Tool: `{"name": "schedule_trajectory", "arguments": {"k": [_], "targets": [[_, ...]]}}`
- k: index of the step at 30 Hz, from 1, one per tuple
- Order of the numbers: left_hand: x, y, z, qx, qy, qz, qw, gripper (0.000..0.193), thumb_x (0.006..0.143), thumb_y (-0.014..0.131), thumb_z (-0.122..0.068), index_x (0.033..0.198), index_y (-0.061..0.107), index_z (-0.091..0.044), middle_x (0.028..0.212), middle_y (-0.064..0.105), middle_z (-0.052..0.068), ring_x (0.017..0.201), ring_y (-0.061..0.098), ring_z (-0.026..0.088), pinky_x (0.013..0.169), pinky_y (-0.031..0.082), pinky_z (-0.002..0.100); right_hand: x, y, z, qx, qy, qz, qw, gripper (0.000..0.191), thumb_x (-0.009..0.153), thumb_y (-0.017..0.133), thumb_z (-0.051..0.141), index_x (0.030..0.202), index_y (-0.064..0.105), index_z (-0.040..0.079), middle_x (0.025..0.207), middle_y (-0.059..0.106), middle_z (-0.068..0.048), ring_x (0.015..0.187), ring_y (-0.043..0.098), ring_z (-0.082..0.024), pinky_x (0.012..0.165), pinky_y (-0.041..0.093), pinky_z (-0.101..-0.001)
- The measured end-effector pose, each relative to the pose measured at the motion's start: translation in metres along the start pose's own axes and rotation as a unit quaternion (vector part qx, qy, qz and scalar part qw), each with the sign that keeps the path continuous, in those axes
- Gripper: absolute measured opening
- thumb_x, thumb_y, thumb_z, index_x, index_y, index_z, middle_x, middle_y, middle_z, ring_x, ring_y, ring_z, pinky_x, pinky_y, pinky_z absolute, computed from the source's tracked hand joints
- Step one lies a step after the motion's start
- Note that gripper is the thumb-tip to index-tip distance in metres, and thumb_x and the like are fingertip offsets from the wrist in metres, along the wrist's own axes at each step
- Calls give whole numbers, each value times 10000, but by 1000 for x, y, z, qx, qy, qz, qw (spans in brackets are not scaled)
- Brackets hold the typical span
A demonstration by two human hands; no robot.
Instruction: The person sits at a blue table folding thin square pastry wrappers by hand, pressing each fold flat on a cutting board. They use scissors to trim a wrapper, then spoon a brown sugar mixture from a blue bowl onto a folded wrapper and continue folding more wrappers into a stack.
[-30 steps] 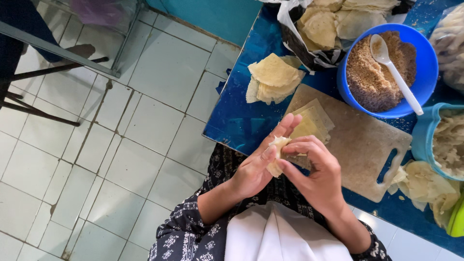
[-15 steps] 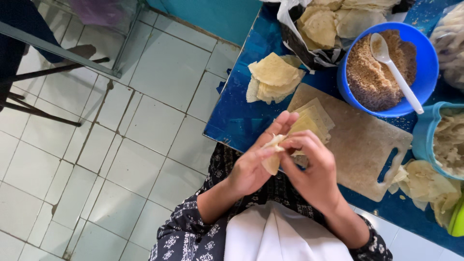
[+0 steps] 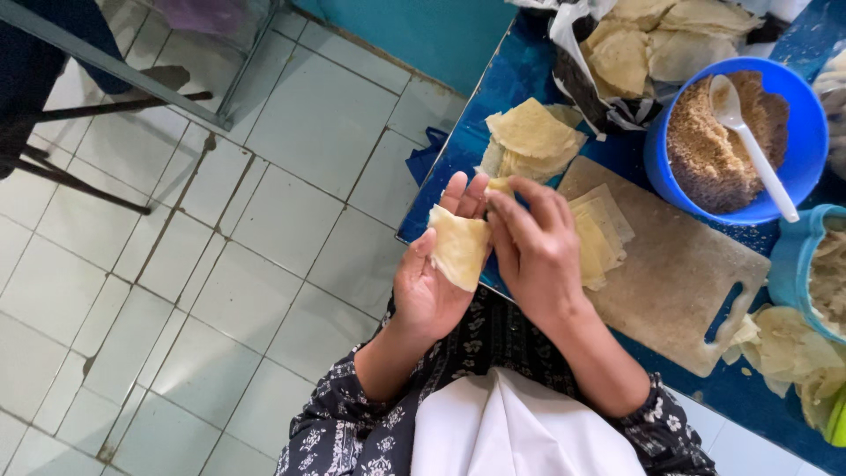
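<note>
Near the bottom of the frame, over a floral sleeve (image 3: pixel 348 423) and white cloth (image 3: pixel 520 432), the left hand (image 3: pixel 432 282) now lies palm up with fingers spread, a folded pastry wrapper (image 3: pixel 460 247) resting on it. A moment ago both hands were bunched tight around it; it now lies open to view, looking like a finished fold. The right hand (image 3: pixel 533 251) curls loosely, its fingertips pinching the wrapper's upper edge. Beyond, at centre right, a wooden cutting board (image 3: pixel 679 282) holds square wrappers (image 3: pixel 599 234). Farther up are a wrapper stack (image 3: pixel 529 137) and a blue bowl (image 3: pixel 815 145) of brown filling with a white spoon (image 3: pixel 753 141).

Left hand (image 3: pixel 434 280) palm-up, fingers straight; right hand (image 3: pixel 534 249) beside it, fingers curled (tips apparently pinching).
</note>
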State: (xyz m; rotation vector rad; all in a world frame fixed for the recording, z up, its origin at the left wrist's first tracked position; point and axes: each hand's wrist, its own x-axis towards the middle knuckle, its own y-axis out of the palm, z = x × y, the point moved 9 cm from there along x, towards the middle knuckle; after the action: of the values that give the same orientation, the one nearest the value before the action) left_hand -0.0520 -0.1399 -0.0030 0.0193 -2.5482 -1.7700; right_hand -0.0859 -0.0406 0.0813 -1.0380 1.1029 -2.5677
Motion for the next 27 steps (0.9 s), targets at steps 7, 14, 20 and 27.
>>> {"name": "schedule_trajectory", "arguments": {"k": [7, 14, 20, 27], "targets": [[-1, 4, 10, 39, -9, 22, 999, 814, 1074, 365, -523, 1689, 88, -67, 1793, 60, 65, 1673, 43, 206, 1350, 89, 387, -21, 17, 1, 222, 89, 132, 962, 244, 869, 791, 92, 1056, 662, 6, 1112, 637, -142, 955, 658, -222, 830, 550, -294], [-2, -9, 9, 164, 39, 25, 985, 718, 1019, 460, -86, 1664, 145, -71, 1727, 191, 99, 1621, 188, 245, 1330, 177, 401, -60, 53, -68, 575, 358, 99, 729, 130, 1015, 689, 48, 1079, 713, -63, 1033, 673, -62, 890, 591, -101, 770, 470, -235], [-7, -25, -17, 403, 133, -86, 901, 453, 1068, 437, -21, 1511, 342, -52, 1375, 523, 143, 1385, 565, 254, 1202, 429, 404, -70, 53, -89, 681, 409, 15, 607, 144, 1028, 628, 72, 1102, 657, -48, 1016, 716, -95, 882, 677, -149, 801, 540, -272], [27, 40, -23, 825, 237, -24, 513, 451, 973, 613, -73, 1403, 477, -78, 1347, 610, 150, 1282, 591, 376, 1084, 426, 486, -70, 8, -104, 677, 361, -60, 639, 93, 1028, 612, -9, 1094, 652, -61, 1080, 694, -123, 933, 698, -183, 851, 565, -303]]}}
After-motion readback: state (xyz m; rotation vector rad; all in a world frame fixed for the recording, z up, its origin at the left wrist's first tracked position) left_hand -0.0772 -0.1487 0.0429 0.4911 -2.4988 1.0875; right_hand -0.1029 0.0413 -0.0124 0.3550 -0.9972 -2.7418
